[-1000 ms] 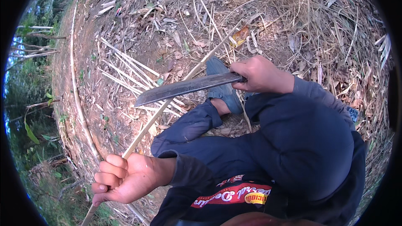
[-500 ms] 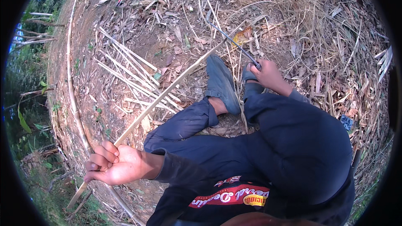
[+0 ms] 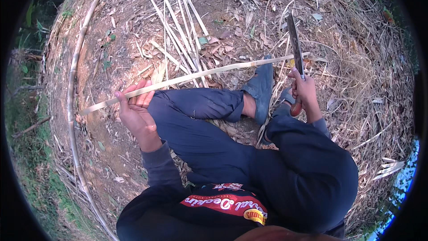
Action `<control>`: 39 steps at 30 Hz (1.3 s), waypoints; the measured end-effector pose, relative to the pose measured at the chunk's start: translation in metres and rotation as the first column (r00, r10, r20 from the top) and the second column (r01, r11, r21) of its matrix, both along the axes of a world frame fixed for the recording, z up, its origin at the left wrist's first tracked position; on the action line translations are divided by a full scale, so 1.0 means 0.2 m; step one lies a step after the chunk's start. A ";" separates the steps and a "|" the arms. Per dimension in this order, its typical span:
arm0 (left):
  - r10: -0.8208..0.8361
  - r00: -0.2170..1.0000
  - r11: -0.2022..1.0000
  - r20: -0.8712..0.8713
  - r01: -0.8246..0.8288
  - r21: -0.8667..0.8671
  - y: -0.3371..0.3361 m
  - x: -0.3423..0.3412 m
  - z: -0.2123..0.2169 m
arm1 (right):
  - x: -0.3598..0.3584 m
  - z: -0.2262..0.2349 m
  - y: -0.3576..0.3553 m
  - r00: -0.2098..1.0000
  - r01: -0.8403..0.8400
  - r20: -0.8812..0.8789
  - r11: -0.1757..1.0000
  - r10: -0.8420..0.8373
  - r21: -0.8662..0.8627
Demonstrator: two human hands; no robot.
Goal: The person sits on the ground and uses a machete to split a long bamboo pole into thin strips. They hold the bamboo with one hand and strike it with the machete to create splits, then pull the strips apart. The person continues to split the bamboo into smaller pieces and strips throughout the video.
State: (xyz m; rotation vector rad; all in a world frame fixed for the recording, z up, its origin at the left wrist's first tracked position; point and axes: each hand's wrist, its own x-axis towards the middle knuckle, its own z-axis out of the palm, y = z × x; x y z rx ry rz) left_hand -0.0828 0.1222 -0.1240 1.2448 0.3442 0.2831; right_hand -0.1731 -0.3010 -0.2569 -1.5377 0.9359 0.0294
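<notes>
My left hand [image 3: 139, 120] holds a long pale bamboo strip [image 3: 214, 70] near its left end, between thumb and fingers. The strip runs slantwise across my bent leg and the shoe [image 3: 261, 85] to the right. My right hand [image 3: 305, 93] is closed round the reddish-brown handle of a long knife [image 3: 293, 35]. Its dark blade points away from me and crosses the strip near the strip's far end. Whether blade and strip touch, I cannot tell.
Several split strips [image 3: 180, 31] lie in a loose pile beyond my left leg. A long thin pole [image 3: 75, 69] curves along the left side. Dry leaves and straw [image 3: 352, 67] cover the ground at right, with a few pale pieces [image 3: 389, 168] at the far right.
The left hand has moved up and right, and the strip lies flatter. The knife has turned from pointing leftward to pointing away, its blade now broadside. The view has shifted too.
</notes>
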 end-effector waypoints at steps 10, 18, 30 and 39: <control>-0.099 0.957 0.978 -0.271 0.043 -0.206 0.12 -0.57 -0.10 | 0.32 -0.40 0.02 0.973 0.207 -0.014 0.836 -0.232 0.508; -0.677 0.215 0.555 -0.704 0.777 -0.296 0.27 -0.71 -0.08 | 0.39 0.11 0.19 0.969 0.046 0.217 0.945 -0.121 0.325; -0.942 0.316 0.306 -0.115 0.947 0.095 -0.59 0.03 0.09 | 0.62 1.12 0.52 0.798 -0.381 0.425 0.904 0.427 -0.194; -0.925 0.318 0.180 0.210 0.850 -0.495 -0.71 0.25 0.19 | 0.62 1.10 0.28 0.570 -0.115 0.091 0.189 0.817 -0.975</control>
